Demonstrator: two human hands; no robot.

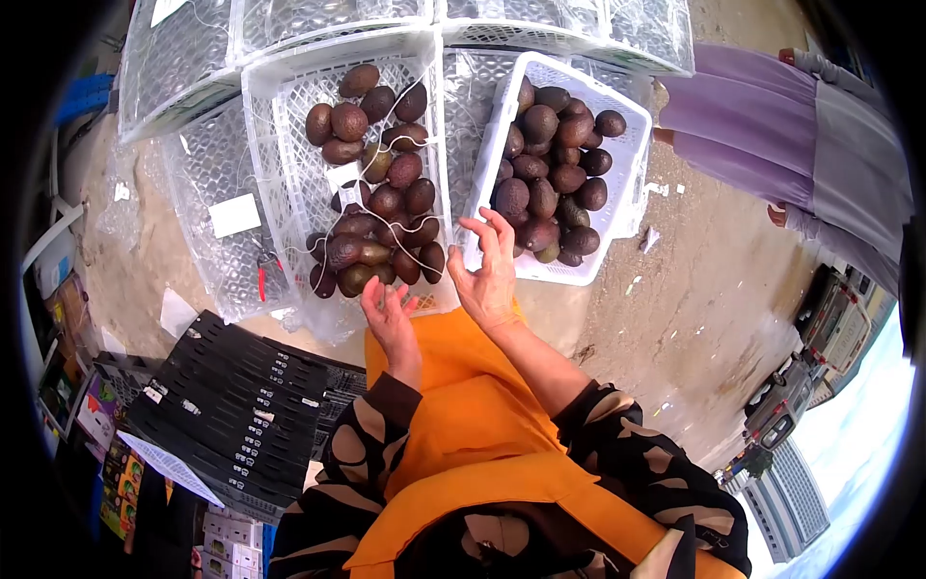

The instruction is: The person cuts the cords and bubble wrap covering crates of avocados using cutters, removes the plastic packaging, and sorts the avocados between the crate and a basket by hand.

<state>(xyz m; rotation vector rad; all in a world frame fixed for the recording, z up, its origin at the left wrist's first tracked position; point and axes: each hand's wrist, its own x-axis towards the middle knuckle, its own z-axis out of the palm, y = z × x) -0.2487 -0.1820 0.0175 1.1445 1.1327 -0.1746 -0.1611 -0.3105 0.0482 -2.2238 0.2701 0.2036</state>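
Observation:
Dark avocados (387, 201) lie in a white plastic crate (260, 125) in front of me, with thin white cords (357, 207) and a white tag-like piece across them. To its right, a smaller white basket (617, 183) holds a heap of avocados (542, 200). My left hand (393, 326) is at the near edge of the crate, fingers apart, close to the nearest avocados; contact cannot be made out. Between the two containers, my right hand (487, 275) is raised over the basket's near left side. Its fingers are loosely bent and apart from the thumb, with nothing between them.
More clear-lined white crates (328, 14) stand at the far side. A red-handled tool (261, 280) and a white paper (234, 215) lie on plastic at left. Stacked black crates (231, 410) stand at lower left. A person in a purple garment (743, 106) is at right.

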